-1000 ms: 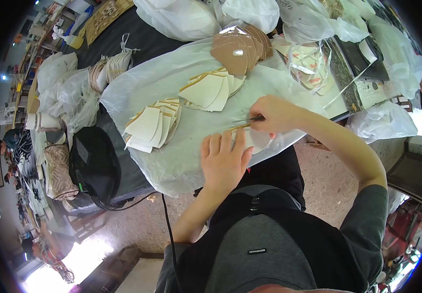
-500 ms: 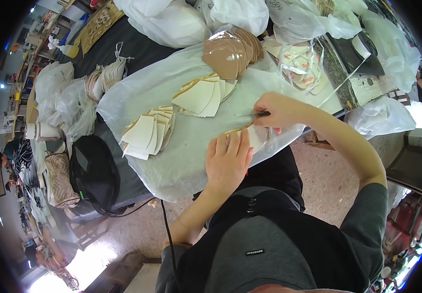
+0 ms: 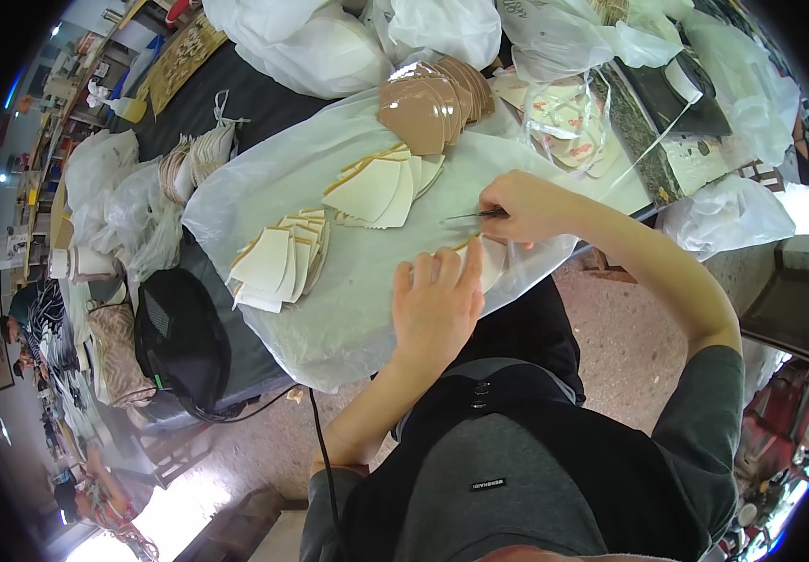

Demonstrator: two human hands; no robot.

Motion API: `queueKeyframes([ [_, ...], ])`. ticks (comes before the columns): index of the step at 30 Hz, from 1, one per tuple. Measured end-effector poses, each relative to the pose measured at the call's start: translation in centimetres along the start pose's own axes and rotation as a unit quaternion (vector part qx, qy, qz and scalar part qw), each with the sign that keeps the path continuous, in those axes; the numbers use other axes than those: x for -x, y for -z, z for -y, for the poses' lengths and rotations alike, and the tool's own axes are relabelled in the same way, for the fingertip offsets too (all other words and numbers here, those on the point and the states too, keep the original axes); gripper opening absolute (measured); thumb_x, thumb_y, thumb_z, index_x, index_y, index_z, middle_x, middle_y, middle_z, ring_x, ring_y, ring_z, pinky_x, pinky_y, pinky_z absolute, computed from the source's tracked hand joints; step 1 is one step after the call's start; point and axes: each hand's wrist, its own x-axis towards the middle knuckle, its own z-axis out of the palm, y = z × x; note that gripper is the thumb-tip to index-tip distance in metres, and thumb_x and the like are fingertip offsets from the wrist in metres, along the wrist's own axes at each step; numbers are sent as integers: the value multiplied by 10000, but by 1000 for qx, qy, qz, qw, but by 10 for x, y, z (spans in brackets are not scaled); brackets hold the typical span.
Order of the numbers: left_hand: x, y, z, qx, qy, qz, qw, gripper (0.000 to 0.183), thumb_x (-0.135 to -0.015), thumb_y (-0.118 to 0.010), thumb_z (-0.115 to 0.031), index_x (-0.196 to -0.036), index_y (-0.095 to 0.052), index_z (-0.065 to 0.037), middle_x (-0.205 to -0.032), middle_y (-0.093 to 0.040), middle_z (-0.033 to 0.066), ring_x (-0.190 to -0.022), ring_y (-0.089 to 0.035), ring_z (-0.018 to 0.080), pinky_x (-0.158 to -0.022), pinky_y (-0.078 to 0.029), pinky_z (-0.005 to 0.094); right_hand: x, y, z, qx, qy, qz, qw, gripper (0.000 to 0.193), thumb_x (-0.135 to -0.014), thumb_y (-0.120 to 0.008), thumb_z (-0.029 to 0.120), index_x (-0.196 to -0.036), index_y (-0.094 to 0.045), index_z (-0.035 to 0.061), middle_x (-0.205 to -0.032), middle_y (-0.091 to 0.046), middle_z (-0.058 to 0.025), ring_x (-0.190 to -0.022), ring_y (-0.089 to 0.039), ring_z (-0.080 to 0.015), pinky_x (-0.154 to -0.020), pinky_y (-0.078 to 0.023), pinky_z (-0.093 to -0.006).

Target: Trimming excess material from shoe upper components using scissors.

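Observation:
A pale curved shoe-upper piece (image 3: 492, 264) with a tan edge lies on the plastic sheet (image 3: 367, 309) at the near edge. Across its left part rest the outstretched fingers of my left hand (image 3: 434, 309), which hide much of it. Just above the piece, my right hand (image 3: 528, 210) is closed round a thin pointed tool (image 3: 468, 216). The tool's dark end is in my fingers, and its slim metal tip points left. Two fanned stacks of similar white pieces lie farther left, a near stack (image 3: 282, 260) and a far stack (image 3: 381, 185).
Glossy brown pieces (image 3: 432, 103) sit fanned at the sheet's far edge. White plastic bags (image 3: 301, 47) line the back. Tied bundles (image 3: 193, 159) and a black mesh bag (image 3: 179, 323) are on the left. A black cable (image 3: 320, 440) hangs beside my left forearm.
The view has shifted slightly. Both hands stay at the same piece, with my right hand still closed on the tool; little else differs.

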Motion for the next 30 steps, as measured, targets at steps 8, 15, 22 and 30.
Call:
queueKeyframes([
  [8, 3, 6, -3, -5, 4, 35, 999, 617, -780, -709, -288, -1359, -542, -159, -1043, -559, 81, -904, -529, 264, -800, -419, 406, 10, -19, -2, 197, 68, -184, 961, 222, -836, -660, 226, -926, -620, 27, -880, -647, -160, -764, -628, -365, -668, -480, -457],
  [15, 26, -10, -10, -4, 41, -13, 999, 697, -725, -745, -280, -1374, -532, -139, -1166, -544, 83, -1073, -515, 272, -898, -420, 433, 74, -62, 19, 100, 45, -345, 932, 287, -958, -582, 293, -1011, -480, 30, -838, -624, -137, -726, -644, -373, -621, -495, -478],
  [22, 33, -19, -12, -44, 43, -42, 997, 688, -701, -742, -230, -1358, -557, -138, -1229, -524, 82, -1144, -499, 266, -962, -419, 430, 67, -93, 22, 138, -71, -335, 929, 290, -961, -573, 287, -931, -472, 17, -816, -619, -152, -670, -642, -368, -540, -503, -450],
  [30, 34, -19, -14, -44, 42, -52, 997, 609, -729, -700, -206, -1321, -587, -119, -1214, -532, 84, -1138, -512, 258, -967, -433, 423, 55, -94, 27, 127, -95, -357, 921, 260, -951, -590, 267, -941, -480, 32, -780, -621, -135, -638, -625, -383, -549, -484, -462],
])
